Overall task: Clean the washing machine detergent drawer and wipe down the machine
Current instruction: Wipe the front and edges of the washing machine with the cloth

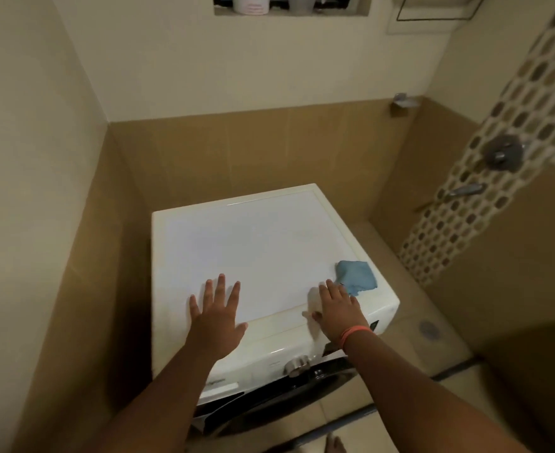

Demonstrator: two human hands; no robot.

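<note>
One white washing machine (263, 243) stands in a tiled corner, with one control dial (297, 366) on its front panel. Two hands lie on its top near the front edge. The left hand (217, 317) presses flat, grip released, fingers spread. The right hand (338, 308) also lies released; one blue cloth (356, 276) touches its fingertips, toward the right edge. Wall taps (503, 153) stand well apart, right.
</note>
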